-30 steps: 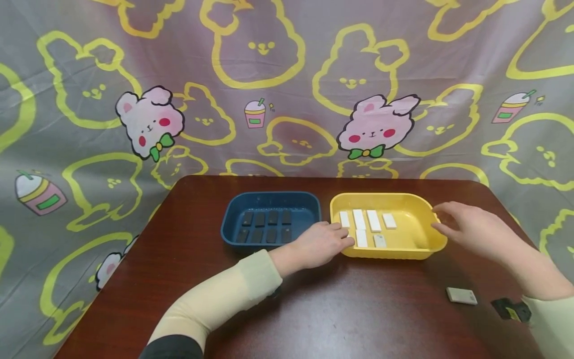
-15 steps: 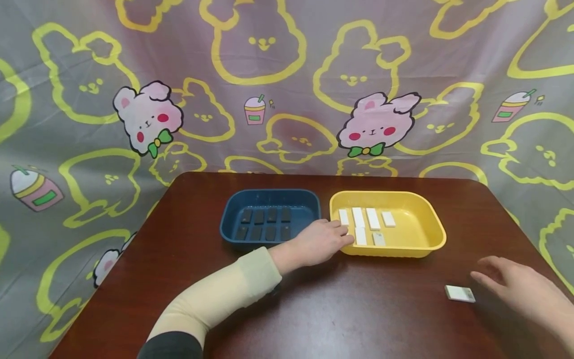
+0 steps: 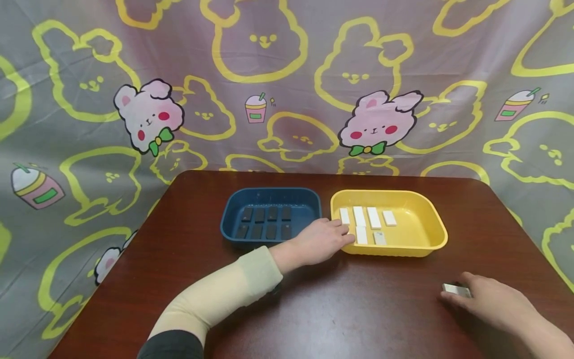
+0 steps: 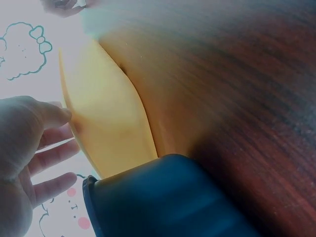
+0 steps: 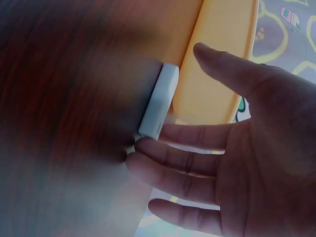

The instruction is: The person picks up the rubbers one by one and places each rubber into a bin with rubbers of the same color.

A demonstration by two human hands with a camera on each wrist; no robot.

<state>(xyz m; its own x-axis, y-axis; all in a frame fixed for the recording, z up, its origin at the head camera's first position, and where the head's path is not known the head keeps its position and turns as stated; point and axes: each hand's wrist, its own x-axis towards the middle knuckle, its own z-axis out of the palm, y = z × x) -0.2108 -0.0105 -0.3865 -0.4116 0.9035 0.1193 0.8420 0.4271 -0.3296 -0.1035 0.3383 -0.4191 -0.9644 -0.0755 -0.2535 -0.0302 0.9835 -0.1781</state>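
Note:
My left hand [image 3: 320,242] rests at the near left corner of the yellow tray [image 3: 417,227]. In the left wrist view its fingers are spread and fairly straight, with the thumb at the tray's rim. At the right of the table lies a small white rectangular block [image 3: 456,290] with a small mark at one end. My right hand [image 3: 495,304] is around its right end. The right wrist view shows fingertips touching the block [image 5: 160,101], while the thumb stands apart from it. Several white blocks [image 3: 373,218] lie in rows inside the yellow tray.
A dark blue tray [image 3: 307,212] stands left of the yellow one, holding several black blocks [image 3: 272,214] in two rows. Both trays sit on a dark brown table [image 3: 358,309]. A patterned curtain [image 3: 291,65] hangs behind.
My right hand has come away from the yellow tray's right rim, moving down toward me and then left to the loose white block. The left hand has stayed put.

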